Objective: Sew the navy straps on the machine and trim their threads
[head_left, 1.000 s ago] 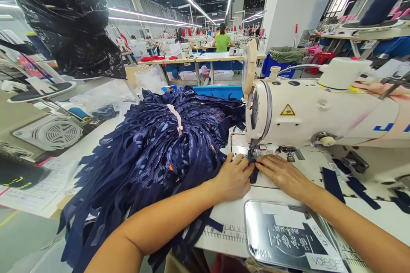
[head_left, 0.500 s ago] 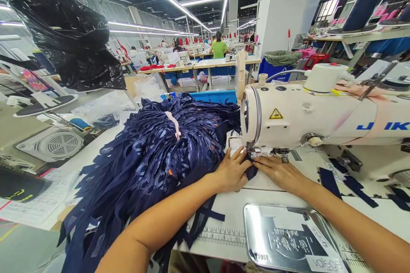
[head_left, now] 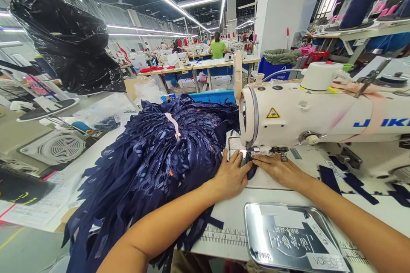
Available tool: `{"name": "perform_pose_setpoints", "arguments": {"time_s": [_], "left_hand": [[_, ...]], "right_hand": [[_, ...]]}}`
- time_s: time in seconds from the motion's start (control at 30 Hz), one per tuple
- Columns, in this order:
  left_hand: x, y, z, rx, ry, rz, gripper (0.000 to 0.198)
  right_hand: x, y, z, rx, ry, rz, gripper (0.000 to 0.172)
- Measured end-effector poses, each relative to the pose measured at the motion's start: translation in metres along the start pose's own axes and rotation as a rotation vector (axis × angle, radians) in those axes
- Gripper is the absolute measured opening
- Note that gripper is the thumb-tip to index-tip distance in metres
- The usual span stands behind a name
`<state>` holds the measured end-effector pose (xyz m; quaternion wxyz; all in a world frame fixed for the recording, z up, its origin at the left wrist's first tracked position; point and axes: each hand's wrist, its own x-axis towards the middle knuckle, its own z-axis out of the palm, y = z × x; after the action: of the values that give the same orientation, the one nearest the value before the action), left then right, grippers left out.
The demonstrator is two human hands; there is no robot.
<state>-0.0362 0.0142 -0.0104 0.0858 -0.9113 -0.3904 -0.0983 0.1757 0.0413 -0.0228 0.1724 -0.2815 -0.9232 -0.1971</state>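
My left hand [head_left: 233, 175] lies on the sewing machine bed with its fingers spread, and its fingertips touch a small dark navy fabric piece [head_left: 252, 172]. From the other side, my right hand [head_left: 278, 169] reaches in with fingers stretched out flat, their tips at the piece's right edge. The fabric passes under the presser foot [head_left: 250, 152] of the white sewing machine [head_left: 288, 113]; the stitching point is too small to make out. Beside my left arm is a large bundle of navy fabric strips [head_left: 153, 153], tied with a pale pink band [head_left: 173, 124].
A shiny metal tin lid [head_left: 290, 234] lies at the table's front edge, near a printed ruler [head_left: 224, 237]. Navy scraps [head_left: 361, 188] are scattered at right. A black plastic-covered spool [head_left: 64, 38] stands upper left. Farther off, a person in green [head_left: 218, 47] sits among machines.
The fabric piece under my fingers has shifted and now shows a rounded lower edge. My left hand has turned slightly, fingers a little more spread. My right hand stays nearly in place.
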Motion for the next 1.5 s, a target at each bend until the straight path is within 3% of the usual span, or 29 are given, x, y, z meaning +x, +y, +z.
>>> {"name": "perform_pose_setpoints", "arguments": {"time_s": [0.2, 0.5, 0.87, 1.03, 1.3, 1.5], "left_hand": [[0.001, 0.001, 0.002, 0.016, 0.020, -0.011, 0.043], [0.005, 0.004, 0.006, 0.063, 0.102, -0.048, 0.041], [0.012, 0.004, 0.011, 0.102, 0.133, -0.065, 0.037], [0.011, 0.006, 0.007, 0.078, 0.165, -0.057, 0.035], [0.000, -0.016, -0.006, -0.122, 0.038, 0.243, 0.023], [0.008, -0.019, -0.010, -0.128, 0.061, 0.082, 0.025]], "right_hand": [[-0.001, 0.000, 0.001, 0.041, -0.019, 0.044, 0.044], [-0.002, -0.001, 0.010, -0.091, -0.032, 0.084, 0.047], [0.006, -0.004, -0.002, -0.134, -0.032, 0.110, 0.048], [0.008, -0.003, 0.000, -0.040, -0.004, 0.143, 0.043], [0.007, -0.009, -0.004, 0.059, 0.112, 0.147, 0.030], [0.010, -0.022, -0.002, 0.099, 0.084, 0.187, 0.030]]}}
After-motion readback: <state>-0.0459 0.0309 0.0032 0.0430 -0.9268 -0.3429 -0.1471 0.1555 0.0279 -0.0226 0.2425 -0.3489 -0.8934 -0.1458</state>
